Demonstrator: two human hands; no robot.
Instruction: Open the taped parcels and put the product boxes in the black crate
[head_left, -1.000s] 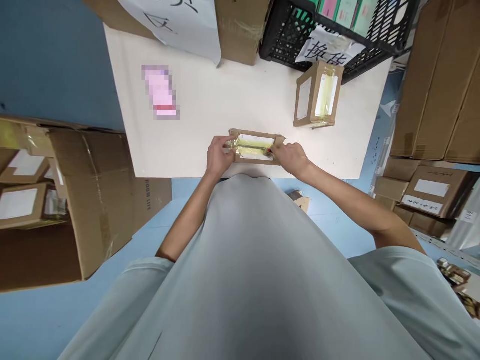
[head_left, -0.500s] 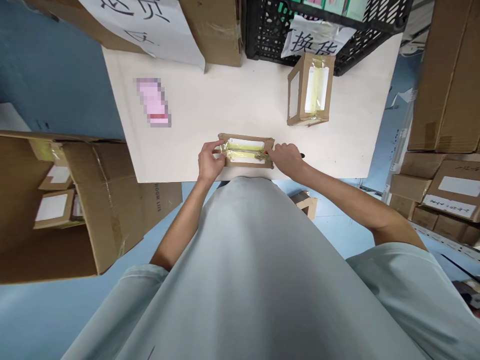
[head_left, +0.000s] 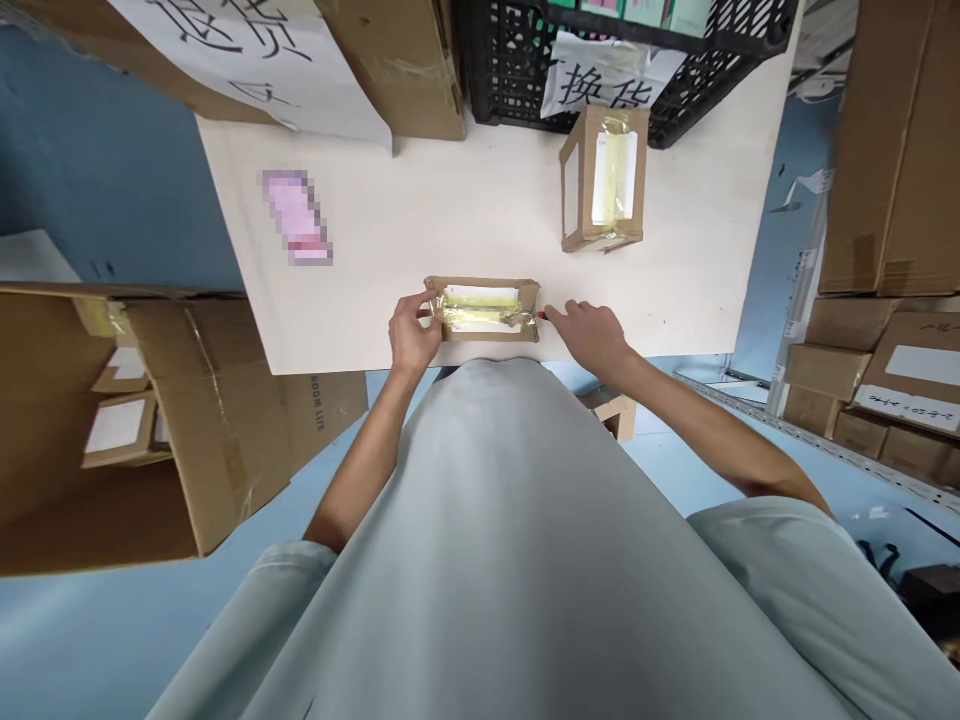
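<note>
A small cardboard box (head_left: 490,336) lies near the table's front edge, with a white label and yellowish clear tape along its top. My left hand (head_left: 414,338) grips its left end, thumb on the near side and fingers on the far side. Just off the box's right end is my right hand (head_left: 592,338), closed round a slim red-and-black tool (head_left: 542,315). Only the tool's red front shows past my fingers; its tip is too small to make out. The tape looks crumpled at the right end of the box.
A taller taped carton (head_left: 604,180) stands before a black plastic crate (head_left: 510,75). A blurred-out pink item (head_left: 298,218) lies on the white table (head_left: 360,240). Left of the table, a large open carton (head_left: 217,420) holds smaller boxes. Stacked cartons (head_left: 840,360) fill the right side.
My right hand has drawn back to the right with the tool, from over the box's right end to just beyond it. My left hand keeps its grip. The view has shifted slightly.
</note>
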